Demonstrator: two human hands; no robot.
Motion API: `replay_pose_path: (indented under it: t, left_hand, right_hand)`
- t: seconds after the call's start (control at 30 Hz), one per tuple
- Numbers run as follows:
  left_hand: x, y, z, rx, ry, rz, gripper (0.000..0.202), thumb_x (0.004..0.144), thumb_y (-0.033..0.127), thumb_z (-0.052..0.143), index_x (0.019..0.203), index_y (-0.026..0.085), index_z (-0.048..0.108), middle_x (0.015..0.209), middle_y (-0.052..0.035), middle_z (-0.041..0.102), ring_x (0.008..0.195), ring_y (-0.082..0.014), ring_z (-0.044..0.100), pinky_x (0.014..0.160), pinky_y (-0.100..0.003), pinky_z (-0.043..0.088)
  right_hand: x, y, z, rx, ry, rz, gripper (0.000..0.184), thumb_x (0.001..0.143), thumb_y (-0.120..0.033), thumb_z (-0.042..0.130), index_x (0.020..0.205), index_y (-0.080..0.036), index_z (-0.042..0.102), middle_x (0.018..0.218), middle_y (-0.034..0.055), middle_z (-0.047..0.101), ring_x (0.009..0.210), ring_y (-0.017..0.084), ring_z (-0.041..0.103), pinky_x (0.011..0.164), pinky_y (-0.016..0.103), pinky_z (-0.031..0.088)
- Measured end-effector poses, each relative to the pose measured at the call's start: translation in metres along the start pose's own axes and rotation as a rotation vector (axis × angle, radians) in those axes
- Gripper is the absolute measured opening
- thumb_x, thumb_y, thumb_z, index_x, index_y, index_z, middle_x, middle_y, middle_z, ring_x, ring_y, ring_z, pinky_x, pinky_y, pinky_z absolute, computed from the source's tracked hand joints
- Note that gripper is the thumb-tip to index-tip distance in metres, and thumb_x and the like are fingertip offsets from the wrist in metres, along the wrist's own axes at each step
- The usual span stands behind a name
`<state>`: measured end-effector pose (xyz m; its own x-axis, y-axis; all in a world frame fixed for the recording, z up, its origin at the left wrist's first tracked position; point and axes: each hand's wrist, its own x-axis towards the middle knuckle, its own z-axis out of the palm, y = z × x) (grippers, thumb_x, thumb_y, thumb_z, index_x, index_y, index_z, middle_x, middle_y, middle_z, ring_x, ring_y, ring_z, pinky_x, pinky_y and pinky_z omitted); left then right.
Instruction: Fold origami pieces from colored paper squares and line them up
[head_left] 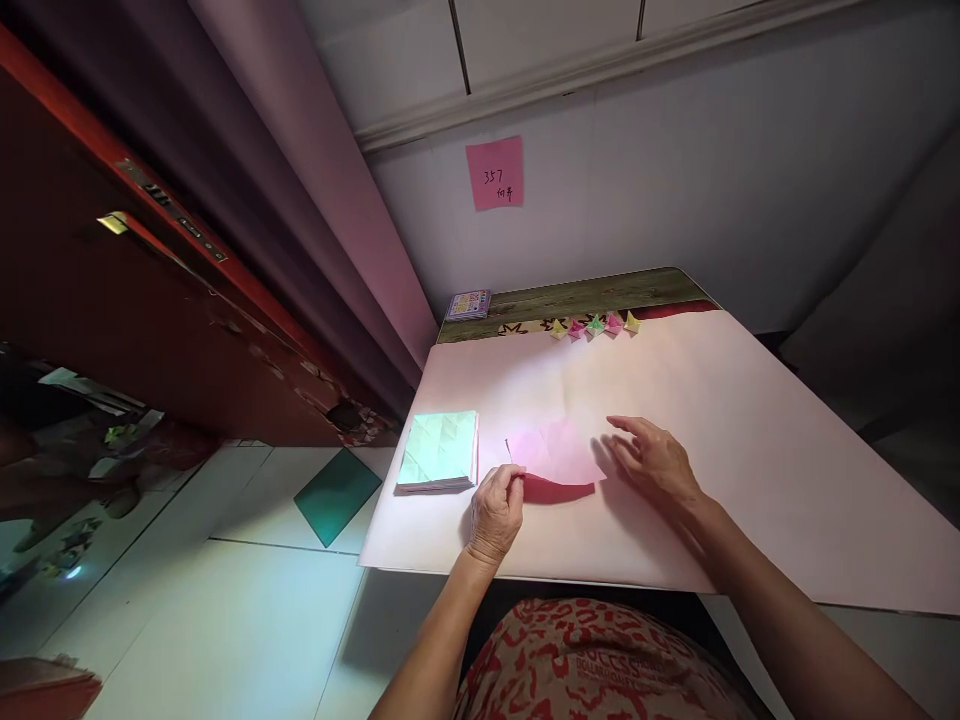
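A pink sheet of paper (559, 455) lies on the pale table covering, its near edge lifted so that a darker pink side shows. My left hand (496, 508) pinches the near left corner of this sheet between thumb and fingers. Just right of the paper, my right hand (656, 458) hovers low with its fingers apart and nothing in them. Left of the sheet sits a square stack of paper (439, 448) with a light green sheet on top. Several small folded paper pieces (595, 325) in yellow, pink and green stand in a row along the far side.
The pale covering (757, 450) spreads over the table, leaving a wooden strip (600, 292) at the back. A small patterned pack (469, 305) rests at the back left corner. A pink note (495, 174) is stuck to the wall. On the floor lies a dark green square (337, 497).
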<state>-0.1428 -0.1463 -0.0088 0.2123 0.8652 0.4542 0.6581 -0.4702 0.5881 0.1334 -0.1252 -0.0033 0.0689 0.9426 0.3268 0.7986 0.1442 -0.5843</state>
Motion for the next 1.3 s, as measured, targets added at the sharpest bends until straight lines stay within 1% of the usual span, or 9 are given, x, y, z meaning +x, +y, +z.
replay_pose_path:
  t: [0.17, 0.23, 0.37, 0.57, 0.67, 0.8, 0.9, 1.03, 1.3]
  left_hand:
    - [0.002, 0.006, -0.007, -0.101, -0.082, -0.117, 0.017, 0.094, 0.017, 0.042, 0.098, 0.022, 0.058, 0.088, -0.0032, 0.066, 0.081, -0.0159, 0.063, 0.072, -0.026, 0.047]
    - [0.003, 0.007, -0.009, -0.113, -0.110, -0.143, 0.015, 0.094, 0.019, 0.042, 0.097, 0.021, 0.057, 0.084, -0.0028, 0.065, 0.076, -0.0152, 0.062, 0.069, -0.026, 0.045]
    - [0.006, 0.005, -0.009, -0.094, -0.098, -0.195, 0.011, 0.094, 0.024, 0.044, 0.091, 0.021, 0.054, 0.072, 0.0001, 0.060, 0.064, -0.0141, 0.057, 0.062, -0.025, 0.041]
    - [0.012, 0.001, 0.002, -0.009, 0.046, -0.301, 0.017, 0.093, 0.023, 0.047, 0.109, 0.019, 0.053, 0.081, -0.0030, 0.067, 0.068, -0.0173, 0.061, 0.067, -0.029, 0.045]
    - [0.011, 0.008, 0.010, 0.183, 0.210, -0.157, 0.039, 0.090, 0.018, 0.052, 0.129, 0.016, 0.045, 0.117, -0.0149, 0.064, 0.100, -0.0239, 0.062, 0.087, -0.038, 0.047]
    - [0.007, 0.025, 0.021, 0.323, -0.025, 0.175, 0.027, 0.090, 0.012, 0.051, 0.113, 0.022, 0.059, 0.117, -0.0091, 0.064, 0.110, -0.0238, 0.056, 0.095, -0.039, 0.044]
    - [0.006, 0.034, 0.025, 0.411, -0.165, 0.135, 0.019, 0.090, 0.017, 0.055, 0.107, 0.023, 0.061, 0.112, -0.0072, 0.064, 0.103, -0.0235, 0.057, 0.087, -0.039, 0.047]
    - [0.005, 0.036, 0.025, 0.456, -0.202, 0.132, 0.021, 0.091, 0.021, 0.055, 0.111, 0.022, 0.060, 0.115, -0.0079, 0.062, 0.104, -0.0231, 0.056, 0.088, -0.039, 0.047]
    - [0.001, 0.033, 0.023, 0.435, -0.192, 0.138, 0.023, 0.092, 0.020, 0.053, 0.113, 0.022, 0.060, 0.117, -0.0089, 0.063, 0.107, -0.0242, 0.056, 0.091, -0.040, 0.046]
  right_hand:
    - [-0.013, -0.008, -0.018, 0.205, -0.216, -0.292, 0.058, 0.082, -0.050, 0.068, 0.135, -0.029, 0.054, 0.133, 0.0068, 0.062, 0.121, 0.027, 0.057, 0.099, 0.042, 0.048]
    - [-0.011, -0.011, -0.011, 0.208, -0.214, -0.316, 0.049, 0.084, -0.045, 0.066, 0.129, -0.029, 0.059, 0.128, 0.0065, 0.065, 0.118, 0.027, 0.059, 0.099, 0.042, 0.046]
    - [-0.002, -0.013, 0.007, 0.185, -0.246, -0.196, 0.018, 0.087, -0.034, 0.057, 0.094, -0.028, 0.072, 0.098, 0.0026, 0.074, 0.091, 0.021, 0.066, 0.081, 0.034, 0.048]
    - [0.005, -0.024, 0.024, 0.115, -0.306, 0.122, 0.041, 0.088, -0.054, 0.051, 0.067, -0.022, 0.065, 0.057, -0.0016, 0.060, 0.054, 0.014, 0.050, 0.052, 0.025, 0.030]
    - [0.009, -0.033, 0.030, -0.011, -0.275, 0.224, 0.042, 0.085, -0.057, 0.054, 0.063, -0.022, 0.060, 0.057, -0.0019, 0.059, 0.054, 0.013, 0.048, 0.050, 0.025, 0.025]
    - [0.015, -0.041, 0.034, -0.096, -0.306, 0.285, 0.037, 0.083, -0.058, 0.057, 0.069, -0.024, 0.062, 0.062, -0.0012, 0.063, 0.058, 0.015, 0.053, 0.051, 0.026, 0.026]
    - [0.020, -0.041, 0.035, -0.089, -0.289, 0.289, 0.030, 0.081, -0.055, 0.062, 0.086, -0.026, 0.066, 0.079, 0.0000, 0.069, 0.069, 0.017, 0.060, 0.055, 0.025, 0.031]
    - [0.034, -0.044, 0.034, -0.142, -0.299, 0.274, 0.056, 0.071, -0.057, 0.071, 0.115, -0.025, 0.058, 0.105, 0.0052, 0.068, 0.087, 0.021, 0.064, 0.062, 0.028, 0.039]
    - [0.053, -0.054, 0.029, -0.240, -0.537, 0.322, 0.050, 0.061, -0.064, 0.075, 0.089, -0.023, 0.064, 0.078, 0.0038, 0.069, 0.076, 0.024, 0.065, 0.058, 0.030, 0.038]
